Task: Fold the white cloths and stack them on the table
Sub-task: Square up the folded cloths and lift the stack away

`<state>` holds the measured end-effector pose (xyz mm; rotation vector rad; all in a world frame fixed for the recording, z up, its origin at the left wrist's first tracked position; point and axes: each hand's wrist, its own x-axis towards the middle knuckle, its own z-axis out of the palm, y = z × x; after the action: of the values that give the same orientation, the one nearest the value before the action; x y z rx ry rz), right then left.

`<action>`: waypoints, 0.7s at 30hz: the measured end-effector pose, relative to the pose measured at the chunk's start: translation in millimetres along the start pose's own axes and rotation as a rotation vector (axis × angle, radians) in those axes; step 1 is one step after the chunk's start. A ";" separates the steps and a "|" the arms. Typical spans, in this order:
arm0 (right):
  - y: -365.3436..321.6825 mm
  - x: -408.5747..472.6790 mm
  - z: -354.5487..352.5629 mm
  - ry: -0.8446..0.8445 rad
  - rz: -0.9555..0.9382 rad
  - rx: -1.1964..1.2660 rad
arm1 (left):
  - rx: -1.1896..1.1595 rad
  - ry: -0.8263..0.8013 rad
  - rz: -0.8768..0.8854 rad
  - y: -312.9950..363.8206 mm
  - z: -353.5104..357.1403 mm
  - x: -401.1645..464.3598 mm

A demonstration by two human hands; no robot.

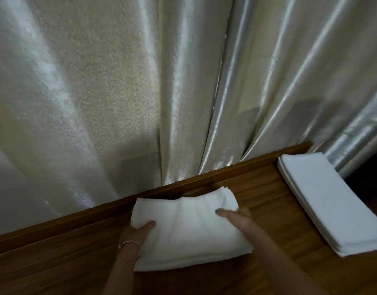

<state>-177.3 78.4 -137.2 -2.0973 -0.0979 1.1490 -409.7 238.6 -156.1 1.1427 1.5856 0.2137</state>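
A folded white cloth [187,228] lies on the wooden table [55,265], its far edge lifted against the table's raised back rim. My left hand [136,235] grips the cloth's left side, thumb on top and fingers underneath. My right hand [234,216] holds its right edge, one finger resting on the top surface. At the right end of the table sits a neat stack of folded white cloths [332,205], apart from both hands.
A pale shiny curtain [140,81] hangs directly behind the table's back rim [226,169]. The table's right end drops into a dark gap [366,179] beyond the stack. A thin bracelet circles my left wrist.
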 end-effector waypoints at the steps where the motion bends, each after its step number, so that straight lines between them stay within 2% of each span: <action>1: 6.1 -4.4 -6.6 0.029 -0.005 0.039 | 0.016 -0.027 0.024 6.4 3.1 -6.2; 8: 42.9 -41.7 -79.1 0.319 -0.074 0.237 | 0.112 -0.225 0.190 69.2 65.1 -55.4; 12: 65.0 -50.9 -153.9 0.456 -0.112 0.452 | 0.279 -0.296 0.351 127.9 143.7 -90.5; 17: 82.3 -34.4 -242.8 0.587 -0.068 0.718 | 0.486 -0.343 0.625 213.2 259.0 -145.1; 21: 86.1 -14.0 -292.2 0.668 -0.051 0.908 | 0.704 -0.323 0.821 277.8 343.6 -180.9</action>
<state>12.7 -154.1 -84.2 -1.5082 0.5748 0.2842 13.7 103.7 18.7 2.2238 0.8302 -0.0148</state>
